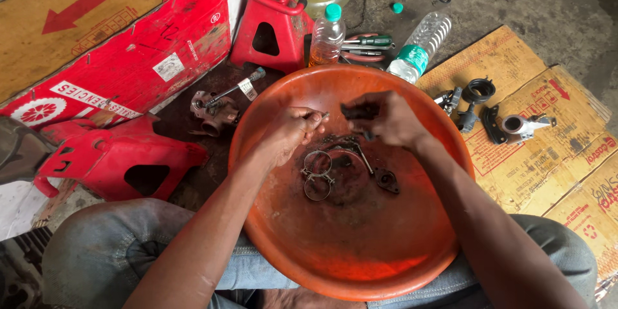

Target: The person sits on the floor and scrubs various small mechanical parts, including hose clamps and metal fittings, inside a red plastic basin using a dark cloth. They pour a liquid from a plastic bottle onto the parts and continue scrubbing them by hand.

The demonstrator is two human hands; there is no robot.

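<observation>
Over the orange basin (pixel 360 264) on your lap, your left hand (pixel 290 132) pinches one small metal part (pixel 324 115) while your right hand (pixel 386 118) grips one dark part (pixel 358 111); two wire clamps (pixel 317 177) lie below, two bottles (pixel 327 35) stand beyond.

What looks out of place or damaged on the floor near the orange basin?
A loose green bottle cap lies on the floor, apart from any bottle. The clear bottle lies tipped on its side beside the orange basin.
</observation>
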